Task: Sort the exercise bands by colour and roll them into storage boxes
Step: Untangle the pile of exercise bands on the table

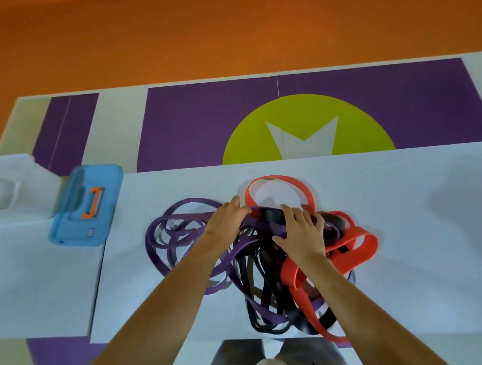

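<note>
- Black bands [263, 301]: lie nearest the front edge of the bench [443, 221], thin loops threaded through the other colours; likely light, soft and stretchy, prone to snag if pulled hard.
- Red bands [358, 247]: broad flat strips to the right, one loop reaching the far side; probably heavier and springy; best taken at a free outer loop.
- Right hand [300, 232]: rests on the middle of the tangle, fingers [292, 211] spread and fairly straight over a wide black strip, gripping nothing.
- Left hand [226, 222]: lies on purple strands, fingers [244, 210] bent down onto the band running between both hands; cannot tell whether closed round it.
- Purple bands [163, 245]: fan out left of the fingers in loose coils; judged easiest to lift free first.
- Blue box [86, 206]: sits far left, well apart from the bands.
</note>
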Demonstrator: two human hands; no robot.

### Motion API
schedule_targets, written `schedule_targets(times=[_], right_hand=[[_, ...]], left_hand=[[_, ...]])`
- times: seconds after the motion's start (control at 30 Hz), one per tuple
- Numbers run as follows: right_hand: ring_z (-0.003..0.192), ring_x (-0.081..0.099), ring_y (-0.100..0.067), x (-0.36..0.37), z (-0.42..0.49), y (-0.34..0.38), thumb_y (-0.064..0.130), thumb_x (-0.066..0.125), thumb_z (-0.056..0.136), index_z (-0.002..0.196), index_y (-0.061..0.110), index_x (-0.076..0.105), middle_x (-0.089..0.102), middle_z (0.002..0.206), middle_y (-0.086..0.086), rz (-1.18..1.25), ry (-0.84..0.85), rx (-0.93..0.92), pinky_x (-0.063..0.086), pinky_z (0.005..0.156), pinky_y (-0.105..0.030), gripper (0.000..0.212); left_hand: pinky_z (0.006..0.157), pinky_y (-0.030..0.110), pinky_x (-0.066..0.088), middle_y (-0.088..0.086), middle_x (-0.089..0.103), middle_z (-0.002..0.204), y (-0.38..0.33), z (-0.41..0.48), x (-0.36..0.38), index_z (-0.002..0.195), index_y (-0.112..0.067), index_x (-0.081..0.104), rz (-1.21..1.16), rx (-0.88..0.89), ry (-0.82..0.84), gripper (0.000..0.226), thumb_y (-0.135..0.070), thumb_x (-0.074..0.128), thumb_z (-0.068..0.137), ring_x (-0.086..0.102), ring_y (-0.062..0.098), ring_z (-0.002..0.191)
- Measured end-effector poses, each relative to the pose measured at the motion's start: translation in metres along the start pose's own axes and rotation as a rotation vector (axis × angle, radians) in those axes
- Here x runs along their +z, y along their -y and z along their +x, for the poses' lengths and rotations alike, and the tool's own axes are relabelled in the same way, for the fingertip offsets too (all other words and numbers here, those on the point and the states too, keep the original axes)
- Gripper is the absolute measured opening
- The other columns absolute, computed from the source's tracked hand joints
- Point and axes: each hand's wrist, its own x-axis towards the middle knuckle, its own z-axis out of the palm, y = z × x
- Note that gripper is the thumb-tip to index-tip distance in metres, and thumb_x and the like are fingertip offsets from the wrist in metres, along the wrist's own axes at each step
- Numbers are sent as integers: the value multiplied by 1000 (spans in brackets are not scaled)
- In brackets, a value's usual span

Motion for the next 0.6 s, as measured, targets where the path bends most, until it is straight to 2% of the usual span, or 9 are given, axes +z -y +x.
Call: schedule_targets(times=[0.07,0.13,0.27,0.37,0.4,0.43,0.5,0.6], right_hand=[[121,63,-29,0,2,12,49,75,87,144,20,47,62,132,-5,-112,183,53,43,105,-50,69],[113,67,-29,-1,-4,21,39,72,92,140,17,48,61,132,-6,-145,195,12,51,91,-41,58],[90,75,-32,1,-38,28,27,74,89,134,13,60,67,122,-6,-76,20,-75,57,68,-38,50],[61,71,-32,9,-73,23,18,85,71,116,12,70,72,104,-4,-3,-102,-123,53,47,-37,48],[57,69,-30,11,-83,22,17,87,66,109,12,71,72,97,-3,19,-145,-131,51,43,-36,46],[58,69,-29,13,-92,22,17,88,64,105,13,71,71,91,-1,42,-185,-139,52,45,-35,44],[75,71,-27,17,-103,24,22,84,68,107,16,71,73,90,0,91,-240,-201,58,63,-37,42],[111,67,-28,22,-115,21,41,70,77,125,19,69,72,115,-2,114,-225,-356,55,93,-49,53]], left_hand=[[92,41,51,8,57,122,5,-4,-5,135,-22,65,69,-13,-46,51,7,60,93,61,31,106],[99,41,49,4,61,128,7,-9,-9,136,-22,62,137,-25,-94,48,1,62,93,60,30,114],[95,46,51,8,52,144,10,-19,-16,149,-13,46,73,-59,-190,66,9,61,88,61,35,114],[83,47,55,7,49,149,11,-22,-24,148,-11,47,-53,-55,-236,60,4,58,92,68,37,101],[82,47,56,6,47,151,10,-24,-26,148,-11,47,-75,-36,-249,57,4,56,93,69,37,99],[83,47,56,4,45,154,9,-26,-27,148,-12,47,-91,-10,-264,58,4,55,93,70,36,98],[87,48,57,3,46,156,8,-29,-27,149,-15,48,-139,52,-296,61,7,55,93,70,36,100],[90,49,56,4,55,149,11,-36,-27,151,-20,49,-216,121,-319,63,9,54,94,68,34,110]])
